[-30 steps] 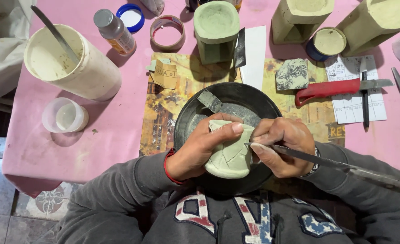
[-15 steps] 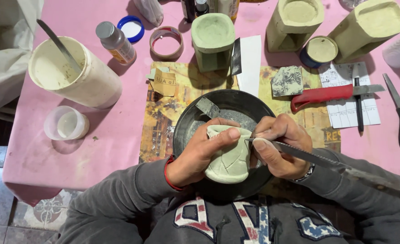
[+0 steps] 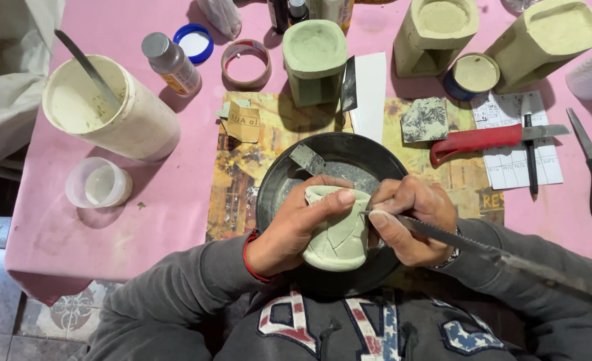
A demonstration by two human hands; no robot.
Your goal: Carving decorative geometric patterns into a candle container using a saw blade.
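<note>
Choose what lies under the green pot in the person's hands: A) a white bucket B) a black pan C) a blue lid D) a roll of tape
B: the left hand holds the pot above the round black pan, while the right hand works on it with a blade.

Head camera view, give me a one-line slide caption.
Left hand holds a pale green pot over a black pan; right hand carves it.

Left thumb: it now lies flatter across the rim of the pale green clay pot, closer to the right grip than a second ago.
Right hand: it has edged slightly up the pot's side.
Blade: its tip has shifted with it, toward the left thumb.
Pot: barely turned within the left hand.
</note>
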